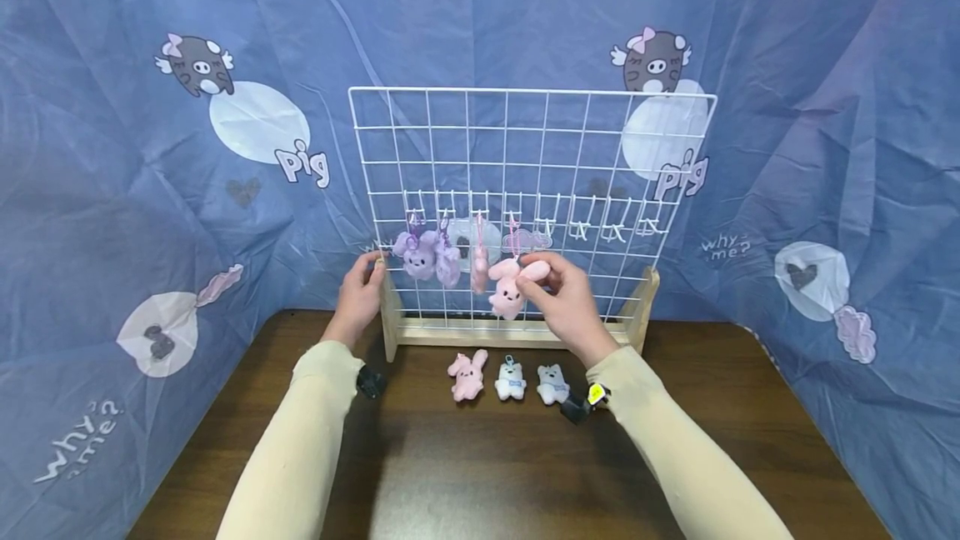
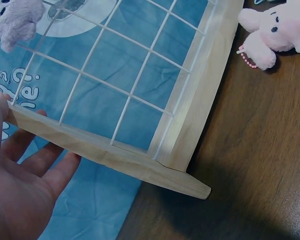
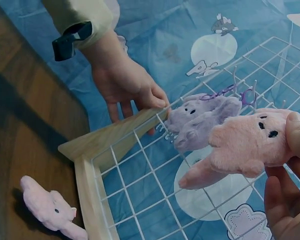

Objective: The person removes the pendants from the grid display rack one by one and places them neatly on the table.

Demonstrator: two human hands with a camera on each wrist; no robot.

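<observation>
Where the brown table comes nearest, two cream sleeves reach forward over it; beyond, in a row on the tabletop, lie a pink plush rabbit, a white plush toy with a blue clip loop, and a second white plush toy, close to the black wrist device; farther on, the left hand grips the wooden side post of the rack, thumb on one side and fingers on the other; the right hand pinches the held pink rabbit near the ear, in front of the white wire grid, its pink strap rising to the fourth hook from the left, though whether the hook bears its weight I cannot tell; to its left hang a slim pink toy and two purple plush toys; to its right, four bare hooks line the same row; farthest back spreads a blue printed backdrop with cartoon pigs.
</observation>
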